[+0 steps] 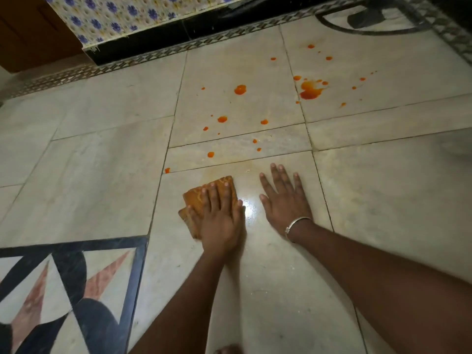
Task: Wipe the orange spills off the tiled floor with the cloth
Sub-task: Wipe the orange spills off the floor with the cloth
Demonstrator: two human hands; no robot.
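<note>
Cloth (198, 198): orange-brown, folded, lying flat on the tiled floor (89, 149) near centre. Its long axis runs near-to-far, with the far end tipped slightly right and the far corner pointed toward the spills. It is pressed down by the left hand (221, 217), palm flat and fingers straight on top of it, not curled round it; the near part of the cloth is hidden under the palm. The right hand (283, 200) is laid flat on bare tile just right of the cloth, fingers spread, nothing held; a silver bracelet (297, 223) is seen at its wrist. Orange spills (310, 89) are scattered on the far side of both hands: the largest puddle far right, a blob (240, 89) left of it, smaller drops down to the grout line just beyond the cloth. A faint orange smear is visible there too. A wet shine is seen between the hands. Patterned inlay (63, 290) at near left.
</note>
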